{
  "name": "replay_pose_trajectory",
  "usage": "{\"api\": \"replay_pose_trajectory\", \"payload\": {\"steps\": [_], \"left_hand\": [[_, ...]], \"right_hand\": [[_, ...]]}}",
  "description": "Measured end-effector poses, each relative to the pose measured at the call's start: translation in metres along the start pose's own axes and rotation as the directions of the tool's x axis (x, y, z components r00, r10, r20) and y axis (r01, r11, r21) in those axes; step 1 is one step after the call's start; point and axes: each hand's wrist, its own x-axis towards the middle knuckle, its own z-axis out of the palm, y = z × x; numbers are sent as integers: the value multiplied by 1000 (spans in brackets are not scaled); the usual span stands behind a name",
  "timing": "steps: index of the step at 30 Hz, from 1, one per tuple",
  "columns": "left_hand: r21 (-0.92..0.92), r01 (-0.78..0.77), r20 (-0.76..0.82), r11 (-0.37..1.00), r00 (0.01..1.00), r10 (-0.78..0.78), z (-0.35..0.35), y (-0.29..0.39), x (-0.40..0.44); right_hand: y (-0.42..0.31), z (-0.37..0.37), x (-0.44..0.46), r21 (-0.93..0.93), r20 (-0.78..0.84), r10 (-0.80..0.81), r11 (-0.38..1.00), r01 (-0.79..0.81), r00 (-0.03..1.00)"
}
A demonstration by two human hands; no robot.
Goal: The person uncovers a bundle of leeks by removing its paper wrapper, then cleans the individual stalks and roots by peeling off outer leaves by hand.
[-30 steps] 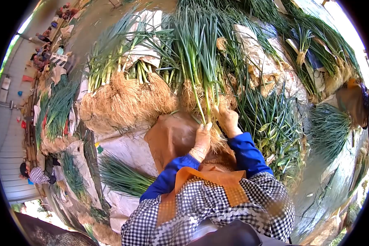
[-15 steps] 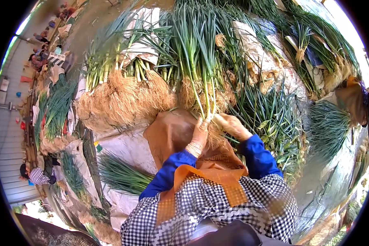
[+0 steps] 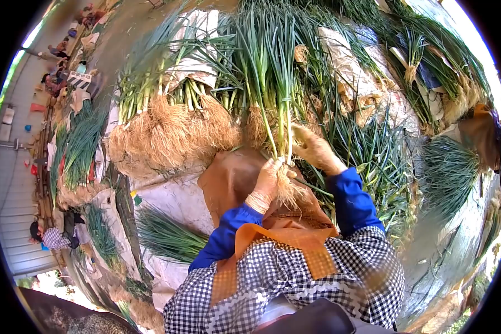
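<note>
My left hand is closed around a few green onions, gripping their pale lower stems just above the roots. Their roots hang below the fingers, over the brown apron on my lap. The long green leaves point away from me. On the other side of the stems, my right hand is raised with thumb and fingers apart, close to the stalks. Whether its fingertips touch them I cannot tell. Beyond both hands lies a row of green onions with bushy tan roots.
Loose green leaves are heaped to my right. A small bundle of greens lies on white sacking to my left. More bundles lie at far right. Other people sit along the far left side.
My right hand has moved up and away from my left hand at the roots, its fingers spreading. My left hand still holds the green onions, and their roots are now more visible.
</note>
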Motion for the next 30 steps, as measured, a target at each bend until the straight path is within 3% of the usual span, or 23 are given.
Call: {"api": "replay_pose_trajectory", "payload": {"steps": [1,3,5,7,9,11,12,13,14,16,17,18,19,21,22,23,24,25,26,27,28,29,30], "left_hand": [[30,-30,-22,999,999,31,2,0,-2],[-34,-78,-68,996,995,76,-5,2,3],[-127,-23,-13,992,1000,22,-15,17,0],[-256,55,121,965,992,-24,-24,23,7],[-369,215,312,904,945,-98,-47,26,17],[-345,153,224,926,972,-77,-45,19,22],[-311,84,129,947,991,-45,-42,17,26],[-313,87,135,946,990,-47,-35,15,27],[-259,64,140,964,990,-28,-26,12,22],[-199,25,128,980,992,1,-19,5,18],[-193,24,128,981,992,1,-18,0,21],[-238,-28,58,971,997,43,-19,-7,24],[-278,-85,-15,957,996,84,-23,-9,26],[-370,-9,93,929,995,47,-40,-2,29],[-400,69,232,914,972,29,-51,-1,24],[-417,154,367,896,930,11,-43,7,13],[-279,-14,-94,960,995,-12,-23,4,11],[-648,395,519,652,855,-2,-39,8,27],[-648,410,539,642,842,6,-45,14,34],[-645,427,566,633,824,21,-50,18,41],[-549,346,552,761,834,19,-55,20,44],[-548,352,558,759,830,18,-52,16,41],[-524,294,444,799,895,-38,-49,11,38]], "right_hand": [[-6,13,13,7,106,-48,999,48,993],[-11,23,6,-70,-30,-186,981,183,982],[-26,8,-17,-355,245,-310,853,383,918],[5,12,-57,-276,474,-432,755,595,768],[9,-15,-85,-325,808,5,838,438,588],[39,-41,-107,-671,661,399,694,262,635],[39,-56,-102,-693,637,498,704,154,588],[48,-48,-96,-601,523,374,799,21,766],[27,-39,-83,-296,276,211,947,-126,938],[-11,-20,-50,300,173,116,940,-165,978],[-14,0,-37,415,139,79,900,-130,987],[-32,6,-25,330,137,43,940,-86,990],[-38,19,-14,18,50,-97,995,96,994],[-43,20,-15,-179,72,-309,932,317,948],[-27,34,-17,-299,247,-188,918,259,951],[-41,19,-25,-230,292,-177,941,249,940],[-52,5,-35,-208,336,-398,853,479,854],[-49,-1,-47,-192,502,-380,827,528,777],[-45,-7,-60,-158,651,-349,806,571,674],[-24,-9,-74,-194,852,-79,871,451,518],[-14,-21,-70,-361,845,129,854,375,519],[-4,-32,-66,-524,801,331,791,317,498],[4,-24,-62,-389,601,118,907,160,791]]}}
